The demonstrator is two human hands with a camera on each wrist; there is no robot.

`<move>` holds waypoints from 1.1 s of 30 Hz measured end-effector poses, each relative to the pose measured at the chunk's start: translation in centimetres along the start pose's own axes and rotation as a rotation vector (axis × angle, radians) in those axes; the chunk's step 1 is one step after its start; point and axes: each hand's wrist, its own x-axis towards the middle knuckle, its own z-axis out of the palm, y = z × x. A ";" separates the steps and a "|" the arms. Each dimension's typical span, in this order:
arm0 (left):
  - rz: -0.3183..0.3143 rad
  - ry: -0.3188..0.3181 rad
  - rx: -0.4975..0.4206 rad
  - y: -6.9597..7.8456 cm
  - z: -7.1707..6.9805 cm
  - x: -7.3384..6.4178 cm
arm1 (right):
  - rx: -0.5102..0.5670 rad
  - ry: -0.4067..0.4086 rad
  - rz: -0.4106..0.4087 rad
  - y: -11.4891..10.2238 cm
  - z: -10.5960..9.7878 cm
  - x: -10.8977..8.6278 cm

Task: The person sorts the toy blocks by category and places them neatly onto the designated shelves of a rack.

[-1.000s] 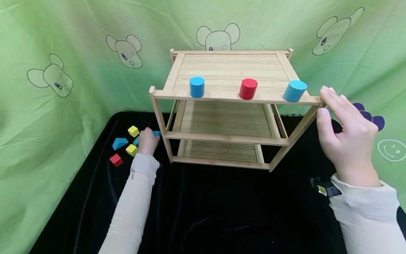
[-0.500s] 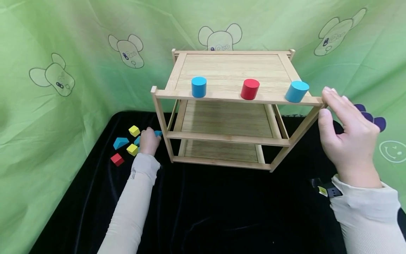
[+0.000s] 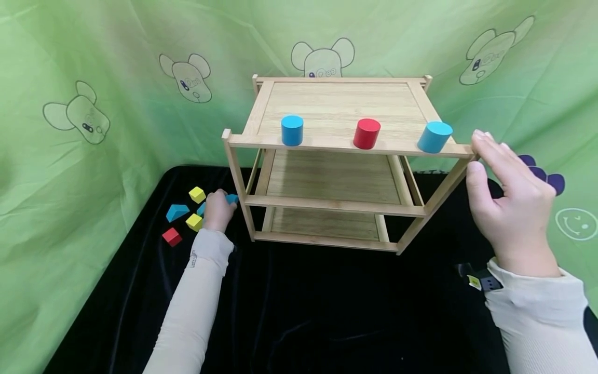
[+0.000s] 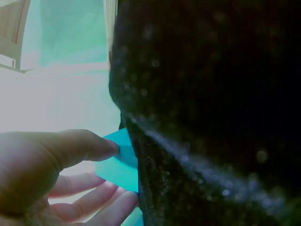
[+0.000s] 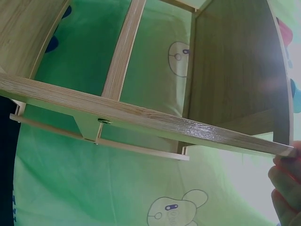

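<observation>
My left hand (image 3: 218, 210) is low on the black cloth, left of a wooden shelf rack (image 3: 345, 109). In the left wrist view its thumb and fingers pinch a flat-faced blue block (image 4: 117, 167). Part of another blue piece (image 4: 135, 218) shows below those fingers. A blue piece (image 3: 231, 198) peeks out right of the hand in the head view; the hand hides some of it. My right hand (image 3: 514, 202) holds the front right top corner of the rack between thumb and fingers. Two blue cylinders (image 3: 291, 131) and a red cylinder (image 3: 366, 134) stand along the top shelf's front.
Left of the left hand lie two yellow blocks (image 3: 197, 195), a blue triangular block (image 3: 177, 212) and a red block (image 3: 172, 237). Two lower shelves (image 3: 336, 176) sit under the top one. A green printed curtain (image 3: 117, 62) hangs behind. Black cloth (image 3: 317, 311) stretches in front.
Both hands stay nearly in place. The head view shifts slightly; the cylinders and blocks keep their places.
</observation>
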 end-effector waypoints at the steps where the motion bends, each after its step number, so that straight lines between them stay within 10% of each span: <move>1: 0.005 -0.001 -0.002 0.0 0.0 0.0 | 0.001 -0.001 -0.002 0.0 0.0 0.0; 33: 0.129 0.089 -0.117 -0.5 -1.1 -1.9 | -0.002 -0.016 0.000 -0.1 -0.1 0.0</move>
